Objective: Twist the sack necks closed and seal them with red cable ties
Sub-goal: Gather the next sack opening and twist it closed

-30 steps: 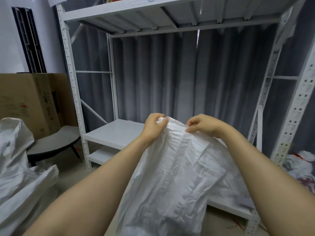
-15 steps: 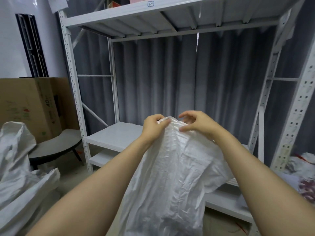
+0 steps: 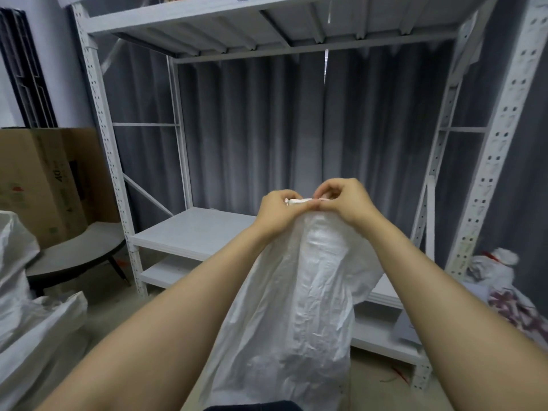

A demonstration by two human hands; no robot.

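**A:** Where is the sack (image 3: 296, 292)?

**B:** It is held up in front of the white rack (image 3: 98, 120), and its body hangs between the forearms. Both hands pinch the gathered neck (image 3: 299, 201). The left hand (image 3: 278, 209) and right hand (image 3: 347, 203) nearly touch, with fingers curled on the fabric.

**A:** How should the twist go?

**B:** I'd bunch the whole mouth into one rope, hold it firmly with one hand and turn with the other. No fold should slip free, and a stub should be left above for the tie.

**A:** Is a tie in hand?

**B:** There's a red fleck by the right fingers, but it's too small to tell.

**A:** What's around?

**B:** Slack sacks (image 3: 26, 315) lie at the left beside a cardboard box (image 3: 44, 179). A white bundle (image 3: 498, 271) with red at its top sits at the right. The shelf (image 3: 192, 232) is just behind, so the hanging sack could brush it.
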